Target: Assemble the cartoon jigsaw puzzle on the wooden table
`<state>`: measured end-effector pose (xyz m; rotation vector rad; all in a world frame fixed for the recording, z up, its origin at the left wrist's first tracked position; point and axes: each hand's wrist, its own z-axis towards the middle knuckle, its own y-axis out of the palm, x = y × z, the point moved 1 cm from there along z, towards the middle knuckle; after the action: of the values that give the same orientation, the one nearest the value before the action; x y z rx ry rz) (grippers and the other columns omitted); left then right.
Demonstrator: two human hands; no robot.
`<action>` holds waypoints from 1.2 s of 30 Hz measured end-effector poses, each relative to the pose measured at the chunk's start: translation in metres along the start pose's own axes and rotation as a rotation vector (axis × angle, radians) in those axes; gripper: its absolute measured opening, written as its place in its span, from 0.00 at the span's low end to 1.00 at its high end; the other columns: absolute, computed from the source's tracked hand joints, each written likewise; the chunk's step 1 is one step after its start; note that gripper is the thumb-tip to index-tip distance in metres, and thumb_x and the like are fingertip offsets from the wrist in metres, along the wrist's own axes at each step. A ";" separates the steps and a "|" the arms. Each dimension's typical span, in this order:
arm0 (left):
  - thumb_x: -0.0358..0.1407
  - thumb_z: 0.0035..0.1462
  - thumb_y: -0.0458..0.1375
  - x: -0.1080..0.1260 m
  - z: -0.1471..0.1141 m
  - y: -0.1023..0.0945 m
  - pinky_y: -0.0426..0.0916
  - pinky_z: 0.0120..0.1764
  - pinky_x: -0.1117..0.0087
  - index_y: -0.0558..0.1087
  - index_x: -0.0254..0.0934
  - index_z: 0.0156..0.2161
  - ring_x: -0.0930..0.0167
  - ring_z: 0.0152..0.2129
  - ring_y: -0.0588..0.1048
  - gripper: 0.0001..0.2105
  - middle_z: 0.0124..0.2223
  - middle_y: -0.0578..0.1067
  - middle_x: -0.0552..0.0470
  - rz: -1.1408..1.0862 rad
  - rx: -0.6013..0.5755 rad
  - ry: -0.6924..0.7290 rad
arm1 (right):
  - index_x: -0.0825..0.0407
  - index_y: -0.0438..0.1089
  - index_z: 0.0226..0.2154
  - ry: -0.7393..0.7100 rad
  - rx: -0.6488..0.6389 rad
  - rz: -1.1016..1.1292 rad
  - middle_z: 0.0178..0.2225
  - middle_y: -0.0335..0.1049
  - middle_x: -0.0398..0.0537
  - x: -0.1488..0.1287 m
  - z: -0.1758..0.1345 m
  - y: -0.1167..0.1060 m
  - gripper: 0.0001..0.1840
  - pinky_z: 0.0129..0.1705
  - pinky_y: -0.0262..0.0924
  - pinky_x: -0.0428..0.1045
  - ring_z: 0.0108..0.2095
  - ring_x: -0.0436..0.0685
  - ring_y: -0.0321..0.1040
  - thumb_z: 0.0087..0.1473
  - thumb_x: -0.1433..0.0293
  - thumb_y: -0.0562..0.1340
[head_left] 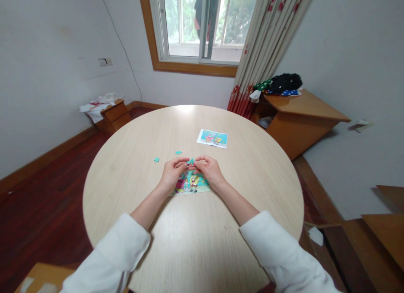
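A small teal jigsaw puzzle piece [191,161] is held up between the fingertips of my two hands, over the top edge of a partly covered jigsaw puzzle [193,184]. My left hand [173,173] pinches it from the left, fingers curled inward. From the other side, my right hand [209,170] closes thumb and fingers on it. The joined puzzle lies flat, showing cartoon figures on a teal ground; my hands hide its upper corners. Two loose teal pieces lie beyond my left hand, one puzzle piece [157,160] further left and another puzzle piece [179,152] further back.
A printed picture card [213,138] with similar cartoon figures lies toward the back right of the round wooden table [195,242]. Behind it on the right stands a wooden cabinet [307,112] with cloths on top. A small wooden stand [116,116] is at the back left.
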<state>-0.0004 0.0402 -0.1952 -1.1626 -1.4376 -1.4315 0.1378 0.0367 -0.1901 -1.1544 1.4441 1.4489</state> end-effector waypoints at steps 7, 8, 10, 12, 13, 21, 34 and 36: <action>0.36 0.39 0.67 0.002 0.000 -0.001 0.68 0.35 0.70 0.75 0.33 0.34 0.71 0.27 0.75 0.14 0.28 0.77 0.50 0.060 0.000 0.021 | 0.52 0.64 0.25 0.014 -0.012 0.000 0.19 0.73 0.43 0.002 0.000 0.002 0.22 0.24 0.67 0.46 0.24 0.55 0.74 0.31 0.58 0.72; 0.36 0.39 0.67 0.002 0.000 -0.001 0.68 0.35 0.70 0.75 0.33 0.34 0.71 0.27 0.75 0.14 0.28 0.77 0.50 0.060 -0.002 0.019 | 0.52 0.64 0.25 0.012 -0.007 -0.004 0.19 0.73 0.43 0.002 0.000 0.002 0.22 0.24 0.67 0.46 0.24 0.55 0.74 0.31 0.58 0.72; 0.36 0.39 0.67 0.002 0.000 -0.001 0.68 0.35 0.70 0.75 0.34 0.34 0.71 0.28 0.75 0.14 0.28 0.77 0.51 0.058 -0.007 0.013 | 0.52 0.64 0.25 0.009 0.000 -0.013 0.19 0.73 0.43 0.003 0.001 0.001 0.22 0.24 0.67 0.46 0.24 0.54 0.74 0.32 0.58 0.71; 0.37 0.39 0.67 0.002 -0.001 0.000 0.68 0.36 0.70 0.75 0.34 0.34 0.71 0.28 0.75 0.14 0.28 0.77 0.51 0.048 -0.017 0.013 | 0.52 0.64 0.25 0.007 0.000 -0.024 0.18 0.72 0.42 0.003 0.001 0.001 0.22 0.24 0.67 0.46 0.24 0.54 0.73 0.32 0.58 0.71; 0.37 0.39 0.67 0.003 -0.001 0.000 0.69 0.36 0.70 0.75 0.34 0.34 0.71 0.28 0.75 0.14 0.28 0.77 0.51 0.041 -0.025 0.015 | 0.52 0.64 0.25 0.004 -0.002 -0.029 0.18 0.72 0.42 0.003 0.001 0.001 0.22 0.24 0.66 0.45 0.24 0.54 0.73 0.32 0.58 0.71; 0.34 0.38 0.68 0.004 -0.001 0.000 0.69 0.39 0.68 0.75 0.33 0.36 0.70 0.30 0.76 0.16 0.32 0.78 0.48 0.035 -0.055 0.009 | 0.52 0.64 0.25 -0.009 0.038 -0.065 0.19 0.72 0.43 0.002 0.002 -0.002 0.20 0.23 0.65 0.45 0.22 0.53 0.72 0.33 0.60 0.70; 0.35 0.34 0.69 0.004 -0.002 0.001 0.68 0.35 0.70 0.73 0.32 0.32 0.72 0.26 0.75 0.17 0.27 0.77 0.51 0.037 -0.067 -0.004 | 0.54 0.66 0.23 -0.067 0.046 -0.136 0.17 0.70 0.41 0.000 -0.001 0.000 0.19 0.22 0.61 0.44 0.20 0.51 0.69 0.31 0.60 0.71; 0.35 0.35 0.69 0.004 -0.002 0.001 0.68 0.35 0.70 0.73 0.32 0.33 0.71 0.26 0.76 0.17 0.27 0.77 0.51 0.037 -0.069 -0.001 | 0.54 0.66 0.23 -0.070 0.044 -0.142 0.17 0.70 0.42 0.000 -0.001 0.000 0.19 0.22 0.61 0.44 0.21 0.51 0.69 0.32 0.60 0.71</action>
<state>-0.0004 0.0383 -0.1908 -1.2263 -1.3702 -1.4656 0.1381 0.0361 -0.1897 -1.1446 1.3124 1.3399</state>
